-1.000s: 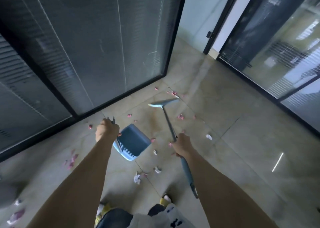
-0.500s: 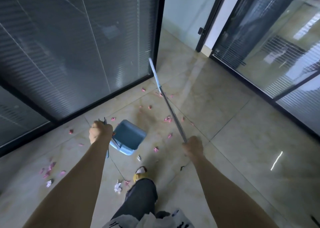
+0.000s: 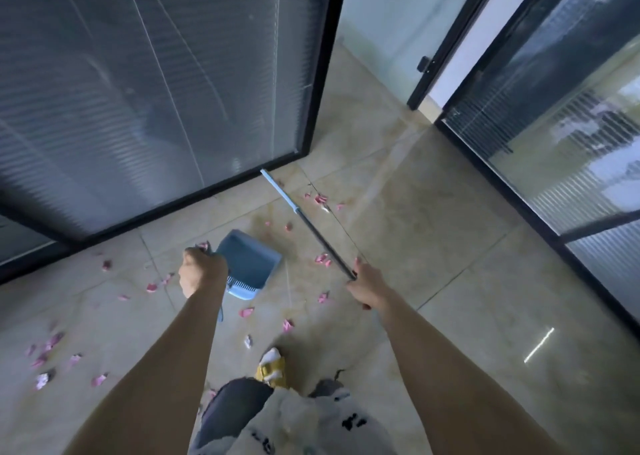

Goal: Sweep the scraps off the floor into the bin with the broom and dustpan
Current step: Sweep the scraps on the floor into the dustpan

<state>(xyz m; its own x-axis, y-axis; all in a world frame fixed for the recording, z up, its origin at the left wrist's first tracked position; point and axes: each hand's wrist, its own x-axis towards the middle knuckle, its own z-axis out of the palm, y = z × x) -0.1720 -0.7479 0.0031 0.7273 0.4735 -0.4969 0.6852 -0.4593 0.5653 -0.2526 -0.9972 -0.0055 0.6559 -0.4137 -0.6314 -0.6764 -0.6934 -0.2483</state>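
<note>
My left hand (image 3: 202, 274) is closed around the handle of a blue dustpan (image 3: 251, 264), which hangs just above the tiled floor with its mouth facing away from me. My right hand (image 3: 369, 286) grips the near end of the broom stick (image 3: 311, 228). The stick slants up and left, and its pale blue far end lies near the foot of the glass partition. I cannot make out the broom's head. Pink paper scraps (image 3: 322, 259) lie scattered around the dustpan, with more at the far left (image 3: 43, 350) and beyond the stick (image 3: 320, 198). No bin is in view.
A black-framed glass partition (image 3: 156, 108) with blinds runs along the left. Another glass wall (image 3: 561, 164) lines the right, with a doorway (image 3: 446, 74) between them at the back. My foot in a yellow sandal (image 3: 272, 368) stands on the beige tiles below the dustpan.
I have stepped forward towards the scraps. The broom swung from resting head-down on the floor to slanting at the partition, and my right hand now holds its near end. The dustpan stays in my left hand.
</note>
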